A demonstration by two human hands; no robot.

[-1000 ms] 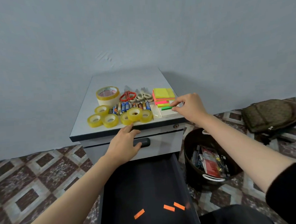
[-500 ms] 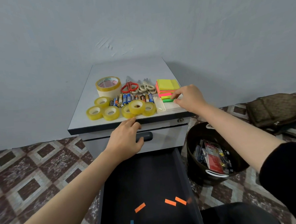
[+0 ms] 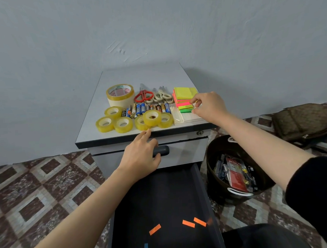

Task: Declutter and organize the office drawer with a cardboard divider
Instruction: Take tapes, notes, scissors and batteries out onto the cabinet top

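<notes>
The open drawer [image 3: 162, 196] lies low in the head view, beneath both forearms, its dark floor holding a few orange paper strips [image 3: 188, 223]. Above it, the left hand [image 3: 139, 157] rests with relaxed fingers over the closed drawer's handle [image 3: 161, 150], fingertips at the cabinet top [image 3: 143, 75] edge. The right hand [image 3: 209, 106] pinches the right edge of the sticky notes stack [image 3: 184, 96], beside batteries [image 3: 141, 109] and scissors [image 3: 143, 96].

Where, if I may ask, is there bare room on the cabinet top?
Bare: the back strip of the cabinet top behind the big tape roll and sticky notes, and its left edge. Crowded: the front, with small tape rolls and batteries.
</notes>
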